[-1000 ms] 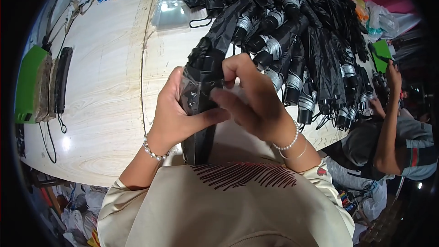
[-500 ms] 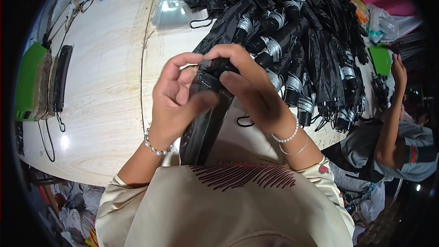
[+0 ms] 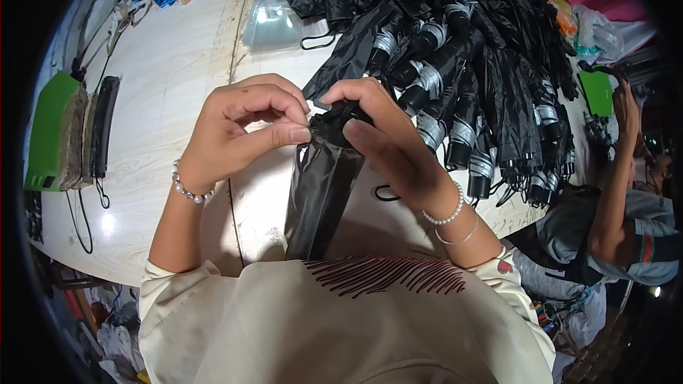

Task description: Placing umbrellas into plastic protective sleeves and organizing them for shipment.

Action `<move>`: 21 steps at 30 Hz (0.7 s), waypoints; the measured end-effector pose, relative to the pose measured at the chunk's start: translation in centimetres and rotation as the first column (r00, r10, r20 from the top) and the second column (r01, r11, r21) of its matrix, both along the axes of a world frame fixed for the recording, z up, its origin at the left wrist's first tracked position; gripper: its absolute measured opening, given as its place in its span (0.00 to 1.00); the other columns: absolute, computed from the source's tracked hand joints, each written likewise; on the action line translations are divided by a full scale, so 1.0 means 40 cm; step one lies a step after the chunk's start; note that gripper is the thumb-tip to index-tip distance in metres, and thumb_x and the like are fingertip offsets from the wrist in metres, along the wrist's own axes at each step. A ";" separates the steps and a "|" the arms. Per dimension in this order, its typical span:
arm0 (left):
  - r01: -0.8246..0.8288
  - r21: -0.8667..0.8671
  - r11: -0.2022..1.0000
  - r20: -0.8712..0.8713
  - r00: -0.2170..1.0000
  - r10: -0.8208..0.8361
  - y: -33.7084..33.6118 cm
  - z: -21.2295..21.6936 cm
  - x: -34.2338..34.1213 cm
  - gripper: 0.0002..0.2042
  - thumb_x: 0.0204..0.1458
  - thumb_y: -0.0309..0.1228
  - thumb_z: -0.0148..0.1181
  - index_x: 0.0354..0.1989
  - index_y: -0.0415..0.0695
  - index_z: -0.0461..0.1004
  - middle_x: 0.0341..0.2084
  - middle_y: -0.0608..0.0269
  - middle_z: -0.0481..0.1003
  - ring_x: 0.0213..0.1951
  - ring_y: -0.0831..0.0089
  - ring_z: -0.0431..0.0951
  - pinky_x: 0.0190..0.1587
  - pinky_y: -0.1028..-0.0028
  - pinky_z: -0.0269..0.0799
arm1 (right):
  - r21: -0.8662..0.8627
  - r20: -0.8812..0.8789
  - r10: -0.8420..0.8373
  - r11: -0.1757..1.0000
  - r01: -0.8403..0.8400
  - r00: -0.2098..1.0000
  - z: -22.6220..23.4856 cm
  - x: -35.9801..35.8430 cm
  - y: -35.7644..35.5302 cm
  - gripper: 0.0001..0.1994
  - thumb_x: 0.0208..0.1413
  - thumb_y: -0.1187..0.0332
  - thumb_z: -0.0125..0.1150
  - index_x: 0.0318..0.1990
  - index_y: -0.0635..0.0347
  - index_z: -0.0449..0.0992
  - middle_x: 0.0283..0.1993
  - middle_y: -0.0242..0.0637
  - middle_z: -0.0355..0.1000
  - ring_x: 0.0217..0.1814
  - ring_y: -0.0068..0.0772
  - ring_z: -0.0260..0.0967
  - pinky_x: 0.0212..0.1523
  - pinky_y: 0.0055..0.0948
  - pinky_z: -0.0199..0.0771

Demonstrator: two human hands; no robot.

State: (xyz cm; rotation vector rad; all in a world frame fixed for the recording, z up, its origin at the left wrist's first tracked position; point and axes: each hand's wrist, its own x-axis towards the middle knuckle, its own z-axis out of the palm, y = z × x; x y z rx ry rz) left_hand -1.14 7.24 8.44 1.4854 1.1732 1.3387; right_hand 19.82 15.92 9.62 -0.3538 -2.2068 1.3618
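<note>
Centrally, head view: one folded black umbrella in a black fabric sleeve [image 3: 324,185], held roughly upright over the pale wooden table [image 3: 163,85], its lower end against the person's cream top [image 3: 341,327], its upper end between both hands.

Left hand [image 3: 238,131]: closed in a pinch, thumb and forefinger nipping the sleeve's upper edge just left of the umbrella's top. Bead bracelet on the wrist.

Right hand [image 3: 384,135]: closed over the top of the umbrella, fingers curled around its black cap, thumb lying down the sleeve's front. Pearl bracelet and thin bangle on the wrist.

Beyond the hands, upper right of the table: a large heap of folded black umbrellas [image 3: 462,64], many with silver-grey bands, lying side by side and overlapping; the nearest ones sit just behind the right hand. A black wrist loop [image 3: 384,193] lies on the table just beside the right forearm.

Left edge of the table: a green flat case [image 3: 50,135], with a brown item and a black item stacked alongside it, well apart from the hands. Black cords trail nearby.

Top centre: a clear plastic bag [image 3: 274,18] on the table.

Right edge: another person, seated, in a grey top [image 3: 640,220], one arm raised.
</note>
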 end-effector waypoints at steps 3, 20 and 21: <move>0.046 0.078 0.996 -0.093 0.995 -0.038 0.011 0.000 -0.009 0.06 0.46 0.25 0.65 0.30 0.40 0.75 0.34 0.59 0.76 0.34 0.74 0.69 0.38 0.78 0.65 | -0.078 0.027 -0.023 0.997 0.025 0.999 -0.005 -0.001 -0.001 0.21 0.61 0.58 0.41 0.53 0.66 0.68 0.50 0.39 0.65 0.47 0.31 0.59 0.52 0.29 0.56; 0.250 0.093 0.964 0.149 0.954 -0.262 0.009 0.049 0.010 0.15 0.46 0.17 0.63 0.41 0.41 0.69 0.27 0.63 0.75 0.25 0.81 0.69 0.36 0.83 0.65 | -0.210 0.001 0.073 0.975 -0.071 0.997 -0.028 -0.023 -0.022 0.22 0.62 0.59 0.43 0.58 0.64 0.62 0.51 0.36 0.64 0.47 0.28 0.59 0.51 0.26 0.57; 0.250 0.099 0.963 0.222 0.938 -0.267 0.009 0.046 0.014 0.16 0.46 0.17 0.63 0.43 0.40 0.68 0.27 0.63 0.75 0.25 0.81 0.69 0.36 0.83 0.65 | -0.219 0.011 0.092 0.972 -0.088 0.996 -0.030 -0.024 -0.024 0.21 0.62 0.60 0.44 0.58 0.64 0.62 0.51 0.36 0.64 0.47 0.28 0.59 0.51 0.25 0.57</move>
